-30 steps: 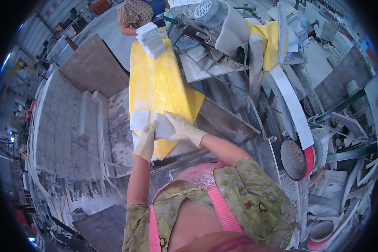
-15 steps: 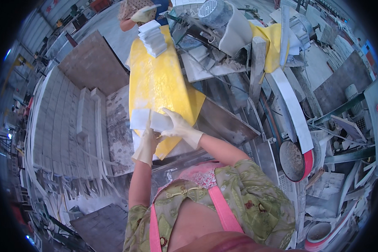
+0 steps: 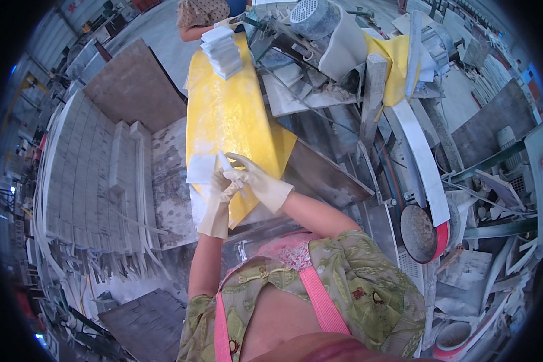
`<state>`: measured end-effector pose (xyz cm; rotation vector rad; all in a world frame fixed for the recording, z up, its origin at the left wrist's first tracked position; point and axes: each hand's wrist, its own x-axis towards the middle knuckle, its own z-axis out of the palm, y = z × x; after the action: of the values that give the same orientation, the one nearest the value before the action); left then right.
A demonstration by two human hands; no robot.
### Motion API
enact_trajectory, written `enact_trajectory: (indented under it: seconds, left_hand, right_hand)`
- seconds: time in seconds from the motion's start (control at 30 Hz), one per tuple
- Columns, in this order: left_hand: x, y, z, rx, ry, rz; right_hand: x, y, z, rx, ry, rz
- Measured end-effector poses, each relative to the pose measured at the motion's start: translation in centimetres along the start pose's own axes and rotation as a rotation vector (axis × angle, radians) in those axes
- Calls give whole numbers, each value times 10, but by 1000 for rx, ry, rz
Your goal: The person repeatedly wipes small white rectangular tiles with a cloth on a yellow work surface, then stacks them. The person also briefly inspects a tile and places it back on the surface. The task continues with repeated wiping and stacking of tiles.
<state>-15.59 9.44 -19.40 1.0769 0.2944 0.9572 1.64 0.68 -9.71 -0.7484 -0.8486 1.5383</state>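
Note:
In cream rubber gloves, my left hand [image 3: 221, 192] and my right hand [image 3: 258, 183] come together at the near end of a wet yellow sheet [image 3: 226, 114]. Between them they hold a small white tile [image 3: 223, 160], tipped up so that mostly its narrow edge shows. The fingers of both hands are closed around its lower part and partly hide it. Just left of it, a second white tile [image 3: 201, 168] lies flat on the sheet. At the sheet's far end stands an uneven stack of white tiles [image 3: 222, 53].
Beyond the stack a co-worker's gloved hand [image 3: 228, 23] is close to the tiles. Stacked grey-white slabs [image 3: 78, 175] line the left side. To the right are a motor [image 3: 312, 18], a wooden post [image 3: 374, 90] and a red-rimmed pan [image 3: 421, 232] holding grit.
The tile in my hands has turned from lying nearly flat to standing on edge. My left hand has shifted slightly right. The co-worker's hand has moved lower behind the stack.

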Motion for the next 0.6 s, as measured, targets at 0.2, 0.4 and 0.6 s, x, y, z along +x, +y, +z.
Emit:
enact_trajectory:
  seconds: [0.2, 0.4, 0.6]
  left_hand:
    - [-16, 43, 84, 417, 299, 68]
    - [-4, 50, 80, 346, 391, 32]
    - [-19, 61, 69, -273, 622, -110]
  right_hand:
    - [-3, -26, 5, -13, -24, 90]
    - [14, -31, 14, -104, 42, -17]
    - [63, -61, -20, -108, -24, -250]
